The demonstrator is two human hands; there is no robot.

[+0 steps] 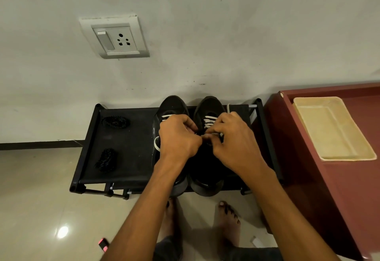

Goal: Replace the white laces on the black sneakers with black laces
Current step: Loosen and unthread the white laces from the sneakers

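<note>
Both hands curled and close together over the right sneaker (208, 112): left hand (178, 137) and right hand (232, 139) apparently pinching the white lace (209, 121) near the tongue, fingertips nearly touching. Hard to tell exactly which strand sits in which fingers.

Early in the job, by the look of it. White lace still threaded across the right sneaker beyond the knuckles, and across the left sneaker (171, 106) too, a loop (156, 143) hanging off its side. No eyelet visibly emptied yet.

Two bundles of black laces (115, 122) (107, 160) lying untouched on the black rack (127, 158), well left of the hands. Everything left: unthreading both sneakers, then relacing in black.
</note>
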